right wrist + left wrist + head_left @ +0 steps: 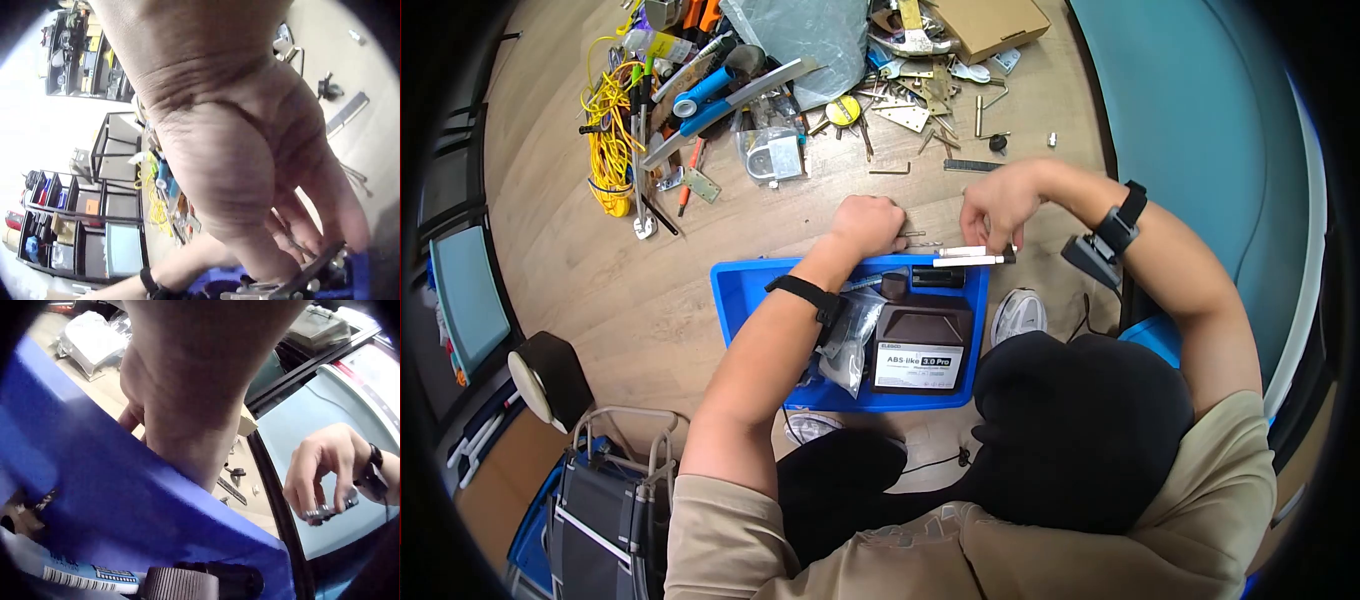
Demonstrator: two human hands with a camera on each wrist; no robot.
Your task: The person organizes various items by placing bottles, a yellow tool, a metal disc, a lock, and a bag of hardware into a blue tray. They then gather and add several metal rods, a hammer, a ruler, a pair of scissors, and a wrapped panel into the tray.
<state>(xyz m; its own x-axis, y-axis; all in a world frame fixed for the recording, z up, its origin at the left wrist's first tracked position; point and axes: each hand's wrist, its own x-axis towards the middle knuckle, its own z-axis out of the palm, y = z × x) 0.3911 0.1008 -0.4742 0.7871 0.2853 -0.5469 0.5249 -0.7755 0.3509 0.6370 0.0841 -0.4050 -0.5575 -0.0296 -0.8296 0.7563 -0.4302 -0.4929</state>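
Note:
In the head view my left hand (pixel 870 225) rests as a curled fist on the wooden floor just beyond the far rim of a blue bin (pixel 740 275). Thin metal pins (pixel 914 238) lie at its fingertips; whether it grips any is hidden. My right hand (pixel 998 212) pinches a slim white tool with a black end (pixel 972 257) over the bin's far right corner. The left wrist view shows the right hand's fingertips (pixel 312 506) closed on a small metallic piece (pixel 324 514). Inside the bin stand a black resin bottle (pixel 920 345) and clear plastic bags (pixel 850 335).
Tools and hardware litter the floor beyond the hands: yellow wire (pixel 610 130), a bagged padlock (pixel 772 155), a hex key (pixel 890 170), metal brackets (pixel 905 115), a cardboard box (pixel 990 25). A teal surface (pixel 1200 120) borders the right. A white shoe (pixel 1018 315) sits beside the bin.

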